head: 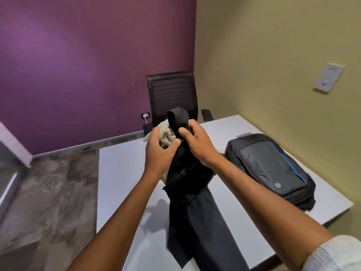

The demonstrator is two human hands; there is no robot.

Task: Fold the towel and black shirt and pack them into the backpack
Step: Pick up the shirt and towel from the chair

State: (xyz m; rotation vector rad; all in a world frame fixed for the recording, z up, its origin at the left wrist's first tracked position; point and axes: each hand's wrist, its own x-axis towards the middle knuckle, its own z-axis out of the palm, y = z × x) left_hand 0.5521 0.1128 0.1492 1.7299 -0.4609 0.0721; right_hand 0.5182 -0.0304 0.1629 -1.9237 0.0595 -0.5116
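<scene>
Above the white table [121, 173] I hold both cloths in the air. My left hand [159, 153] grips the bunched cream towel [166, 133], most of it hidden behind the hand and the shirt. My right hand [197, 145] grips the black shirt [191, 212] near its top; the shirt hangs down in a long crumpled strip to the table's near edge. A dark grey backpack [271, 169] with a blue stripe lies flat on the table to the right, apart from both hands; whether it is zipped I cannot tell.
A black mesh office chair [172, 94] stands behind the table's far edge against the purple wall. A wall socket with a white plug [145, 115] sits left of it. The yellow wall with a switch plate [329, 78] runs along the table's right side.
</scene>
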